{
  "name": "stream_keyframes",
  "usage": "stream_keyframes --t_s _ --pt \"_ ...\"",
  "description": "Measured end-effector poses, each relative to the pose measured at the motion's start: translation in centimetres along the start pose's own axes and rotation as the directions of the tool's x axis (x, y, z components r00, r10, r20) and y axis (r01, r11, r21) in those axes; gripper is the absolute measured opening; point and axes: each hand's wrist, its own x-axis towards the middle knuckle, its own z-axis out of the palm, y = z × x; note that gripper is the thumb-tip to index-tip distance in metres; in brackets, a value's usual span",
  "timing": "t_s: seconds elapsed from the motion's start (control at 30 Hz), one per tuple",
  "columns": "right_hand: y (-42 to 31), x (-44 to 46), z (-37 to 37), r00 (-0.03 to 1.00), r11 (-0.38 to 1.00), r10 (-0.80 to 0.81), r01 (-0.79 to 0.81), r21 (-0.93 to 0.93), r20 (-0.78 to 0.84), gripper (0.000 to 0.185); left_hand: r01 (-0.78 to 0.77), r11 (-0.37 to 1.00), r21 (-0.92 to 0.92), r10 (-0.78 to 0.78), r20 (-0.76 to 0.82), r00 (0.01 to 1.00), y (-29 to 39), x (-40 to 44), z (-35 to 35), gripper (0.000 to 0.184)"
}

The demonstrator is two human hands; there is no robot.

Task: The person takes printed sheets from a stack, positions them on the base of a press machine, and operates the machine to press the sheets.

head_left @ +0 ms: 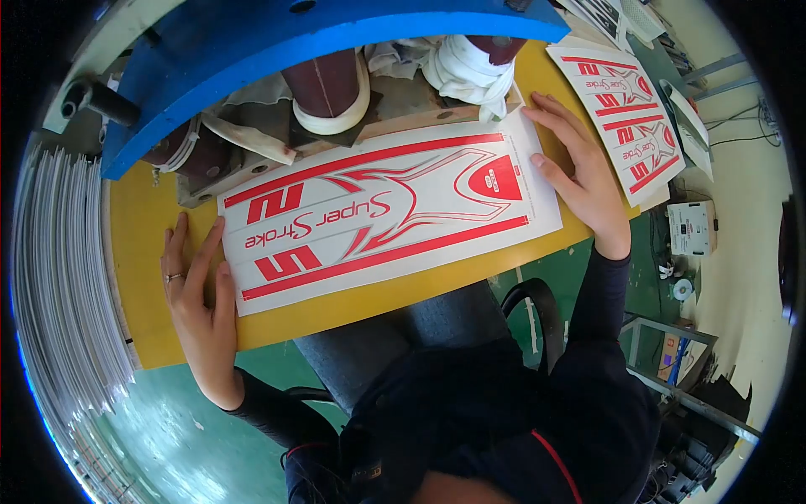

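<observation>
A white printed sheet (395, 227) with red and grey "Super Stroke" graphics lies flat on the yellow tabletop (151, 277), its far edge against the base of a blue press. My left hand (201, 302) rests at the sheet's left end, fingers stretched out, the fingertips along that edge. At the right end my right hand (583, 172) lies with its fingers extended, some on or right beside the sheet's upper right corner. Neither hand grips anything.
The blue press frame (336, 38) with dark red columns (327, 84) spans the far side. Tall stacked sheets (63, 277) stand at left. More printed sheets (621, 113) lie at the upper right. A white box (692, 228) is further right.
</observation>
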Motion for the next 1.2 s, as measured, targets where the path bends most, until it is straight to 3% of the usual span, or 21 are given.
stream_keyframes --t_s 0.23,0.4,0.53,1.2 --pt "-0.3 -1.2 0.1 1.000 0.974 0.014 -0.011 -0.227 0.011 0.059 -0.046 0.999 0.013 0.046 -0.028 0.999 0.2 0.0 -0.1 0.040" --pt "-0.7 -1.1 0.0 0.999 0.973 0.027 -0.019 -0.230 0.032 0.062 -0.065 0.998 -0.001 0.064 -0.114 0.991 -0.1 -0.2 0.1 0.040" --pt "-0.2 -1.3 0.1 0.999 0.995 0.035 -0.036 -0.098 -0.017 0.060 -0.054 0.997 -0.059 0.042 -0.191 0.981 0.4 -0.5 0.2 0.037" --pt "0.7 -1.4 0.4 0.996 0.992 0.082 -0.084 -0.093 -0.024 0.054 -0.036 0.992 -0.118 0.003 -0.262 0.965 0.3 -1.2 0.2 0.030"
